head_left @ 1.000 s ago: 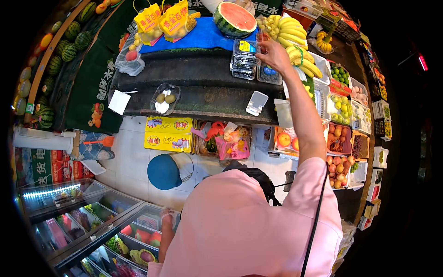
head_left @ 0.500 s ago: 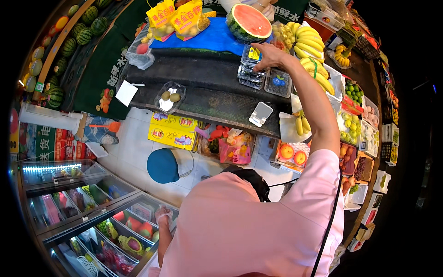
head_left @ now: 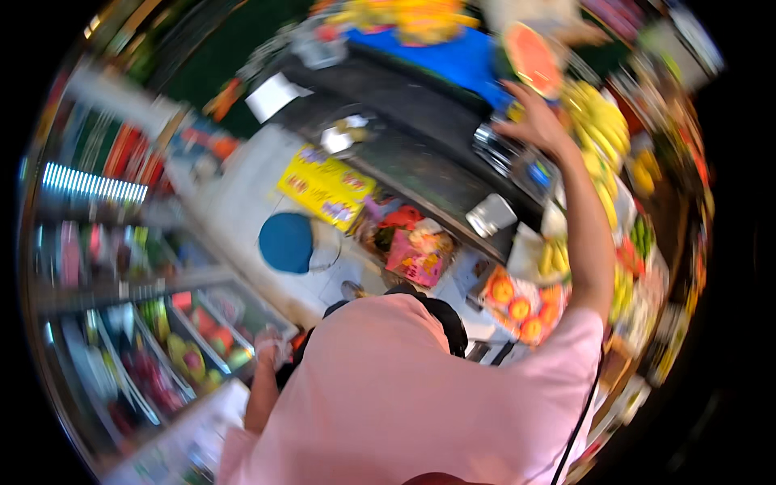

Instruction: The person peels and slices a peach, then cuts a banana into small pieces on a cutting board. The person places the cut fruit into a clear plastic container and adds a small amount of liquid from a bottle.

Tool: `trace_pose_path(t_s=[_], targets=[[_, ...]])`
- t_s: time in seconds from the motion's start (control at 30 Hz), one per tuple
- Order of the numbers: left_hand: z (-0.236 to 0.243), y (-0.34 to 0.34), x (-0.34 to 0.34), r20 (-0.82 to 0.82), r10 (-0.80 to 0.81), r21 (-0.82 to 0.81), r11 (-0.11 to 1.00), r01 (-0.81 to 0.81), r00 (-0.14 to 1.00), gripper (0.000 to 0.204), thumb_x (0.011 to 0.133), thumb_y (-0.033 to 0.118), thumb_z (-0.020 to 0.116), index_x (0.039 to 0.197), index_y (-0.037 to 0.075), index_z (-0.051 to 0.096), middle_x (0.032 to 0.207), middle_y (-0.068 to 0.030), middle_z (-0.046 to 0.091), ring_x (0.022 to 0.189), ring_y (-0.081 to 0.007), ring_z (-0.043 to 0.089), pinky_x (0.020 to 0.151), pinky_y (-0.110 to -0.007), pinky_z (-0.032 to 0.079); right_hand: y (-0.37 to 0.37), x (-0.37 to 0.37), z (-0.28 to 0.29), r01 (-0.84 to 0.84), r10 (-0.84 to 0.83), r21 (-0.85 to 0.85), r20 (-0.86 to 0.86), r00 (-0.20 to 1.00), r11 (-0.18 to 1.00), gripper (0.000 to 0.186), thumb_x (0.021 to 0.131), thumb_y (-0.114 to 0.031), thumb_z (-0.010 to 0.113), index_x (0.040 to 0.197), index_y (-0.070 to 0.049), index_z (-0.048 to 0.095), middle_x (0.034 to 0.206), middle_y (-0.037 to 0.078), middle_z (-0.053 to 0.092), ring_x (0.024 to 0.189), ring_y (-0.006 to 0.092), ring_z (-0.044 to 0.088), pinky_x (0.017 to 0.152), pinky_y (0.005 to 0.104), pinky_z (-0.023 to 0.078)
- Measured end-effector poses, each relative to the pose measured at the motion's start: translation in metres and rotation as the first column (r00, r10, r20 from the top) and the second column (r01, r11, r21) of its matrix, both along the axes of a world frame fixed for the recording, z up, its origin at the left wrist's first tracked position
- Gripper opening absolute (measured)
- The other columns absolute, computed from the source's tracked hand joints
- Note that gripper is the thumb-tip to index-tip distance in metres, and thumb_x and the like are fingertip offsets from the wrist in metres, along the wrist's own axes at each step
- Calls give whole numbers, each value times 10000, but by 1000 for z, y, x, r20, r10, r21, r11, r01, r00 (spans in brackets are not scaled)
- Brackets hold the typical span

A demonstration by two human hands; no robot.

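My right hand [head_left: 535, 121] reaches far forward over the dark stepped counter. Its thumb and fingers are spread around the top of a stack of clear plastic fruit boxes [head_left: 495, 151], one with a yellow label. Beside the stack lies another clear box [head_left: 535, 173] with a blue label. Down at the left, by the glass display case, my left hand [head_left: 271, 347] is closed on something crumpled and whitish; blur hides what it is. A cut watermelon half [head_left: 532, 58] stands just beyond my right hand, and bananas [head_left: 594, 121] are heaped to its right.
The dark counter [head_left: 404, 137] carries a white card [head_left: 275, 97] and a dish [head_left: 343, 136] with brownish round fruit. Below are a yellow carton [head_left: 326, 187], a blue stool [head_left: 285, 242] and a box of orange fruit [head_left: 517, 307]. The glass case [head_left: 145, 279] borders the left. Another person's arm [head_left: 582, 34] shows behind the watermelon.
The view has turned and blurred, and the counter now slants down to the right. My right hand keeps its place at the stack of boxes. My left hand still hangs by the case.
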State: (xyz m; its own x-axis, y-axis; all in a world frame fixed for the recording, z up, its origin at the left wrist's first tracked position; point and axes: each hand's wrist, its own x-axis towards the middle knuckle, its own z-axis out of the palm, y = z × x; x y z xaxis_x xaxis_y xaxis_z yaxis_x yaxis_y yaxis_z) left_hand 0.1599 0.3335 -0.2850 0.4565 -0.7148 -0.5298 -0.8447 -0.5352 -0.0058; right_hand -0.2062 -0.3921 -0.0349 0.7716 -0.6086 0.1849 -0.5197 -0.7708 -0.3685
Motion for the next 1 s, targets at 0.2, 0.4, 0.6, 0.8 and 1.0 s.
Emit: trace_pose_path(t_s=[0.2,0.4,0.6,0.8,1.0], targets=[[-98,107,-38,40,548,-162,829,-536,835,235,884,197,530,943,113,742,1019,-187,714,973,-366,685,823,-437,545,119,153,-14,-398,336,270,247,909,877,658,818,-196,796,1396,-2,548,1239,160,647,1168,266,619,1031,384,464],[-91,158,-186,-210,894,-225,349,-910,395,401,953,319,458,922,35,740,964,-208,714,917,-386,688,801,-469,532,295,275,-135,-585,721,719,171,672,375,489,872,-24,730,1331,50,576,1005,56,664,901,127,632,847,283,530],[-82,215,-424,-261,905,-54,-360,-931,-335,476,977,386,426,943,30,741,1021,-241,701,990,-406,668,876,-474,510,568,282,-153,-509,966,854,213,147,-111,405,906,-39,713,1289,34,604,1048,83,673,922,130,651,859,266,541],[-129,221,-628,-195,516,117,-832,-542,-834,522,979,481,426,948,65,740,1085,-223,694,1037,-388,668,891,-455,523,805,210,-144,-414,915,834,241,-323,-365,354,939,-144,700,1246,20,633,902,32,680,822,80,597,758,246,506],[-160,220,-697,-162,574,-8,-814,-580,-803,237,805,197,642,994,81,726,1021,-184,718,1030,-340,688,832,-386,574,954,187,-158,-482,799,736,130,-588,-475,355,919,-260,701,1171,-11,685,842,82,705,733,138,627,696,303,513]])
